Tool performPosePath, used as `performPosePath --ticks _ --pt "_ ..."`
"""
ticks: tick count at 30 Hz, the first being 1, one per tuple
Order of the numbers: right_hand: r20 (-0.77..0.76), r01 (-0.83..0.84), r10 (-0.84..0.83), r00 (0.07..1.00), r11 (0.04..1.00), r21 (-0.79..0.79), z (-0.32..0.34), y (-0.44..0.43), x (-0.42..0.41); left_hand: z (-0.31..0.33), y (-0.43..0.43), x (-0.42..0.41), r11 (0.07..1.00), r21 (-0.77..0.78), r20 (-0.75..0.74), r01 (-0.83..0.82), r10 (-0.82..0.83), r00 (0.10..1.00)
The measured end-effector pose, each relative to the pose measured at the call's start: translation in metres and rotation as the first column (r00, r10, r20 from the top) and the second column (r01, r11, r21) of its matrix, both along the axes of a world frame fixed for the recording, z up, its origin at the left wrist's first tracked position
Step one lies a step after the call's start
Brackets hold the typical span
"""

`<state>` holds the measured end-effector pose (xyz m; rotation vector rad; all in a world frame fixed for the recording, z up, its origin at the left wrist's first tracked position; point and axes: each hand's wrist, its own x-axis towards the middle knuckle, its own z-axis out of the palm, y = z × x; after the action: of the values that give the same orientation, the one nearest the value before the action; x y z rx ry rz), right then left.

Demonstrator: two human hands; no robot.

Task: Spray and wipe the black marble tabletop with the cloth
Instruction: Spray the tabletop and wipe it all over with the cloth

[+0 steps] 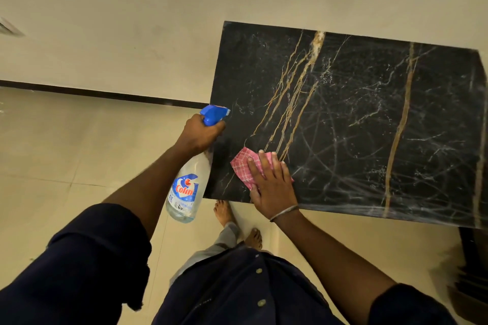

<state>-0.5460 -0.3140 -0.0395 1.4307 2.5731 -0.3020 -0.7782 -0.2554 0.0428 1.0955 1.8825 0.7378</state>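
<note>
The black marble tabletop [369, 119] with gold and white veins fills the right half of the head view and shows wet curved streaks. A pink checked cloth [244, 166] lies near the table's front left corner. My right hand [272, 182] presses flat on the cloth with straight fingers. My left hand [200, 133] grips the neck of a clear spray bottle [186, 190] with a blue trigger head [212, 113], held just off the table's left edge, nozzle pointing over the marble.
A cream wall with a dark skirting strip [100, 92] runs behind the table. Pale floor tiles [66, 153] spread to the left. My bare feet [224, 212] stand at the table's front edge. A dark object [472, 258] sits at the lower right.
</note>
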Motion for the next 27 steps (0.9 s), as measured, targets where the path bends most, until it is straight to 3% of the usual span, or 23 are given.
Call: performPosePath --ticks 17,27 --pt "0.019 0.086 -0.084 0.996 0.993 -0.08 0.007 0.157 -0.044 -0.003 0.038 -0.016 0.999 -0.049 0.013 0.02 -0.019 1.0" --pt "0.034 0.138 -0.136 0.99 0.989 -0.046 0.004 0.228 -0.067 -0.011 0.099 -0.031 0.996 -0.07 0.088 0.047 -0.041 0.995"
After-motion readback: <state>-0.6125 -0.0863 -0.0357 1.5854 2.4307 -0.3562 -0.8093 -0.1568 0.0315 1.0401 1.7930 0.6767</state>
